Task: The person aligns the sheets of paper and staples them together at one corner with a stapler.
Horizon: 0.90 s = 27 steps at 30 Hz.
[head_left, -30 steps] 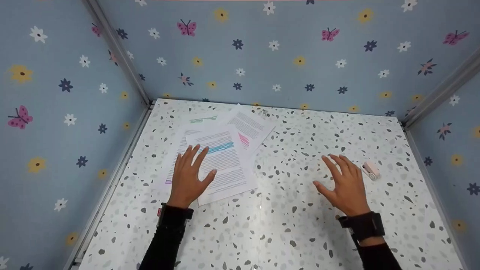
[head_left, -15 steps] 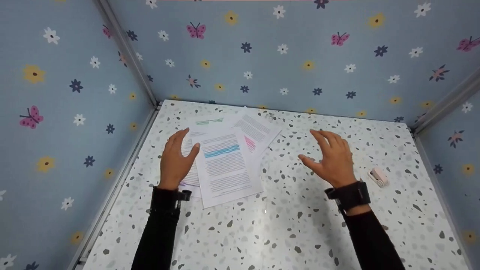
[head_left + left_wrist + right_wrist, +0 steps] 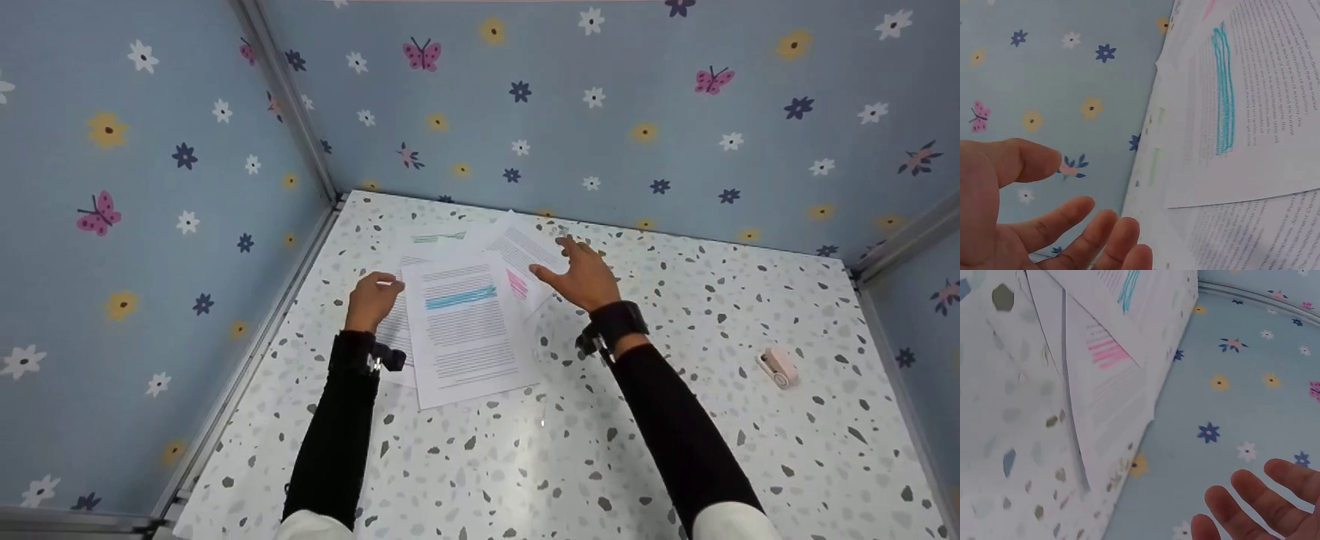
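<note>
Several printed sheets lie overlapped on the table. Uppermost is a sheet with a blue-highlighted band; a sheet with pink marks sticks out at its upper right, and a green-marked sheet lies behind. Another printed page shows at the left. My left hand is over the left side of the pile; in the left wrist view its thumb and fingers are apart with nothing between. My right hand is by the pink-marked sheet, fingers spread and holding nothing. Whether either hand touches paper, I cannot tell.
A small pale pink device, like a mini stapler, lies on the right of the speckled white table. Blue flowered walls enclose the back and both sides.
My right hand has moved left and away from me, from near the pink device to the papers. The left hand's fingers have bent at the pile's left edge. The head view has shifted slightly.
</note>
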Available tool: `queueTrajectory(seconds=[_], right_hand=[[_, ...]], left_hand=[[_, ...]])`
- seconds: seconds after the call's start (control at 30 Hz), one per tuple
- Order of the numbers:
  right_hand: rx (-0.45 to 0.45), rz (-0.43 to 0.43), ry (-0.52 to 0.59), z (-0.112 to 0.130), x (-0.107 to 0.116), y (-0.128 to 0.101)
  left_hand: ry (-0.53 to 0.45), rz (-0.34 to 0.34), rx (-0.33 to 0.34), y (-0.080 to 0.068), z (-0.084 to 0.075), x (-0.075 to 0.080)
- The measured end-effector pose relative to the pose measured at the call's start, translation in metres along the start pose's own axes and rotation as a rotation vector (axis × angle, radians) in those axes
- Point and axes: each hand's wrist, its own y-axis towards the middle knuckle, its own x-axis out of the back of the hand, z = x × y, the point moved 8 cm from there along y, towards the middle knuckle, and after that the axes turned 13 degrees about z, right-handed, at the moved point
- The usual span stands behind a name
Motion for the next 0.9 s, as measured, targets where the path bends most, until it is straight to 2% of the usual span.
queueTrajectory(seconds=[0.17,0.27,0.43,0.53,0.67,0.8,0.9], right_hand=[[-0.099,0.085,0.12,-0.007,-0.033,0.024],[-0.155,0.123,0.171,-0.011,-0.052,0.03],[-0.213,0.159,0.215,-0.019,-0.075,0.03],[-0.242,0.171,0.234,-0.025,-0.082,0.029],[-0.283,0.207,0.324,-0.033,-0.094,0.029],[-0.317,0.196,0.464,-0.037,-0.102,0.03],[-0.341,0.18,0.503,-0.039,-0.105,0.033]], left_hand=[[-0.052,0.124,0.145,0.013,0.027,-0.015],[0.001,0.118,0.201,0.017,0.04,-0.018],[0.124,0.047,0.218,0.02,0.048,-0.017],[0.143,0.048,0.244,0.024,0.052,-0.018],[0.092,0.072,0.303,0.027,0.061,-0.022],[0.039,0.068,0.295,0.032,0.064,-0.024],[0.007,0.073,0.283,0.036,0.064,-0.026]])
